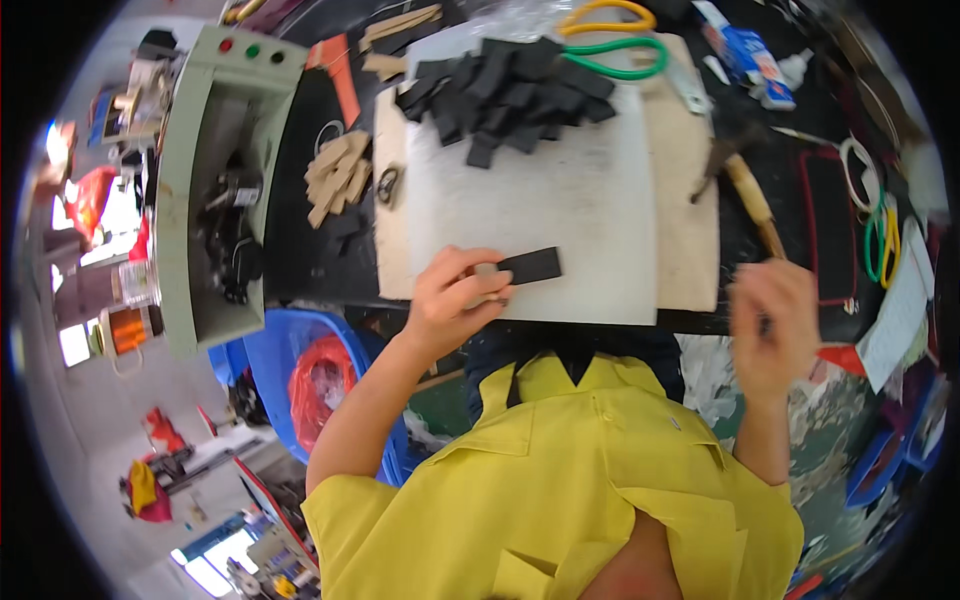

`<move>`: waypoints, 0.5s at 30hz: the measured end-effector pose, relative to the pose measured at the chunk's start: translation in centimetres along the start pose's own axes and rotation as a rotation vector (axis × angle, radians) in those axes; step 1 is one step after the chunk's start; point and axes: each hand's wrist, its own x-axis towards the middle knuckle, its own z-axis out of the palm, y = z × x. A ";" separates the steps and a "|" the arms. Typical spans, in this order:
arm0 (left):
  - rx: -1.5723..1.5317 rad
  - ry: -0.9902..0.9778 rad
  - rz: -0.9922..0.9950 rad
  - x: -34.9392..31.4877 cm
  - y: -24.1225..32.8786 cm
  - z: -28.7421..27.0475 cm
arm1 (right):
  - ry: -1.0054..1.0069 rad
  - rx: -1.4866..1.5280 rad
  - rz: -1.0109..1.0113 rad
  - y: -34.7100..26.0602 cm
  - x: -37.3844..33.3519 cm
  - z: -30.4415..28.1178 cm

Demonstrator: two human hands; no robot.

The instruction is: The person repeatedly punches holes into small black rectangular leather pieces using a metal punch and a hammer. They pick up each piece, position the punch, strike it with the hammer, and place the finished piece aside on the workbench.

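My left hand [455,300] is closed on one end of a small black strip [532,266]. The strip's free end points right, over the near part of the white board [540,210]. Something small and light shows between the fingers, too unclear to name. At the right, my right hand [775,320] is smeared by motion near the table's front edge. A hammer [750,195] with a wooden handle lies just beyond it, its handle end by my fingers. Whether they touch it is unclear. A heap of black strips [505,95] covers the board's far end.
Tan strips [338,175] lie left of the board. Green-handled scissors [630,60] and yellow handles [605,15] are at the back. A blue-white tube [750,60] and a red-edged frame [830,230] lie right. A blue bin [275,350] stands below the table at left.
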 end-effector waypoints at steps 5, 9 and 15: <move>-0.034 0.003 -0.065 0.0 0.3 0.3 | -0.465 0.235 -0.154 -2.9 3.4 8.1; -0.052 0.021 -0.088 -0.5 0.3 0.5 | -0.571 0.259 -0.218 -2.3 3.6 10.4; -0.080 0.032 -0.087 0.0 -0.1 0.7 | -0.576 0.231 -0.220 -2.4 4.0 10.8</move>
